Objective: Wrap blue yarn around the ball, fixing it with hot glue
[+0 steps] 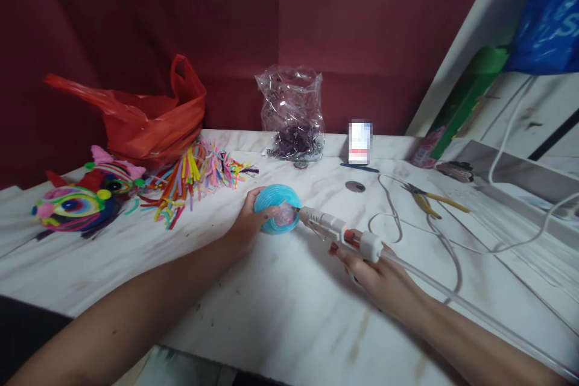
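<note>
OK, left hand (251, 221) grips blue ball (280, 194), right hand (371, 271) gripping glue gun (323, 221), nozzle (301, 213) beside ball's pale pink centre (286, 213)

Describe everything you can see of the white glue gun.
The glue gun has a slim, plastic-looking white body with a slotted front section, a wire-like part beneath and a reddish-orange section towards the rear. A long translucent rod extends from its back end towards the lower right. The right hand holds it over the marble-patterned table, its nozzle pointing forward and left. The tip is at the right side of the round blue piece; whether they touch is unclear.
</note>
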